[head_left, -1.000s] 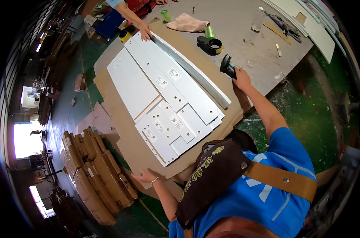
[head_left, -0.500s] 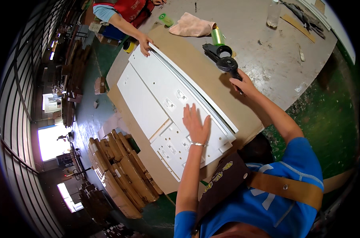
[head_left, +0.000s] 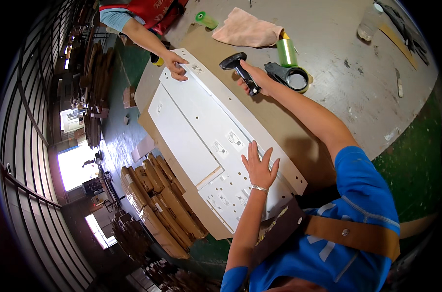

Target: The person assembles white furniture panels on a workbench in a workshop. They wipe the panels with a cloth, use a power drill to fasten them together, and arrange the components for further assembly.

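My left hand (head_left: 261, 168) lies flat with fingers spread on a stack of white panels (head_left: 187, 131), near the stack's close end. These panels have drilled holes and small printed labels. In my right hand (head_left: 255, 78) is the handle of a black handheld scanner (head_left: 235, 61), held up above the cardboard on the stack's right side. A long narrow white board (head_left: 245, 119) lies along the right edge of the stack. Another person's hand (head_left: 175, 64) rests on the far end of the panels.
Cardboard (head_left: 213, 63) lies under the panels. On the grey table (head_left: 347, 92) are a black tape dispenser (head_left: 282, 75), a green tape roll (head_left: 287, 52), a pink cloth (head_left: 250, 29), a plastic bottle (head_left: 369, 22) and dark gloves (head_left: 406, 31). Brown cartons (head_left: 162, 207) are stacked at the left.
The scanner in my right hand has moved left, away from the tape dispenser and over the cardboard. The long right-hand board, seen edge-on before, now shows its broad face.
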Demonstrator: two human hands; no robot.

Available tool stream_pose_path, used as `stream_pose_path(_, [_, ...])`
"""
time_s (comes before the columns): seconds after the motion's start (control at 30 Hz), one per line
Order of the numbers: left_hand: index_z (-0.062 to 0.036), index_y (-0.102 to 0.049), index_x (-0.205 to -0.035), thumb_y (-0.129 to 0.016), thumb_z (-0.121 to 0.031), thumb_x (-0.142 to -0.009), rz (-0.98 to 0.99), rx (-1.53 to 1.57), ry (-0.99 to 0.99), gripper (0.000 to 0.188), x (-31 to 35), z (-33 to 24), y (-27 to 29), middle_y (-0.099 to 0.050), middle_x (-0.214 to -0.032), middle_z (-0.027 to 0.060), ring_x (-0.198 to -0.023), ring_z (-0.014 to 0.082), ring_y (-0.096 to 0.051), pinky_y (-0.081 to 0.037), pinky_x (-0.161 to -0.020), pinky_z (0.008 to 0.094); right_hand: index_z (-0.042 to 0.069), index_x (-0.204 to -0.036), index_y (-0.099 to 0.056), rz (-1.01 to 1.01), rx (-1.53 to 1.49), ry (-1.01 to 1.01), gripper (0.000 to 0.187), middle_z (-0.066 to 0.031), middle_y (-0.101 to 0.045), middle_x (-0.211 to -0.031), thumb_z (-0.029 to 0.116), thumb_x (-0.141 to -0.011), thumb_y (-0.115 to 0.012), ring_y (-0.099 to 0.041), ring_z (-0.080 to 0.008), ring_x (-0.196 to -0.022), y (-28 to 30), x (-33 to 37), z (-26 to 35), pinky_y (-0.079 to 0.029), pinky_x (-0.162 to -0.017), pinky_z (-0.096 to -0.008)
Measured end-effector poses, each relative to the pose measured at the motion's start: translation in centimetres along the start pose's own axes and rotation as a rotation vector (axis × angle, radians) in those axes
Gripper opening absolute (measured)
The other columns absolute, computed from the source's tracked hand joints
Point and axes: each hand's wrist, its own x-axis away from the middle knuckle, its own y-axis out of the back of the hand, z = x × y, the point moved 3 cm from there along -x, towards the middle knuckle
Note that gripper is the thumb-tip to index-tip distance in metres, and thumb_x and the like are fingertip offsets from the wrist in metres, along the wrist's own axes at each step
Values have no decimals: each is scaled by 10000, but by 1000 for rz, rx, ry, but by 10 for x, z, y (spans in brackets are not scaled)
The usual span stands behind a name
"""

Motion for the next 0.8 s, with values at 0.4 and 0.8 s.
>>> stream_pose_path(0.4, [-196,-655,-1120,-754,-253,-711,49,3,20,425,-9,-2,6,-351,-1447,211,-1351,382,-314,-198,-1051,628,41,-1008,-559,34,-2,14,592,-96,-610,-773,616,-887,-485,-572,-154,-572,-36,-97,9,-508,-488,-310])
stream_pose_path(0.8, [-195,-647,-1153,-709,-312,-770,48,14,5,405,-8,0,9,-338,-1458,181,-1367,355,-295,-215,-1034,647,23,-957,-567,-4,64,12,608,-107,-604,-779,621,-879,-494,-568,-161,-570,-37,-94,14,-505,-479,-310])
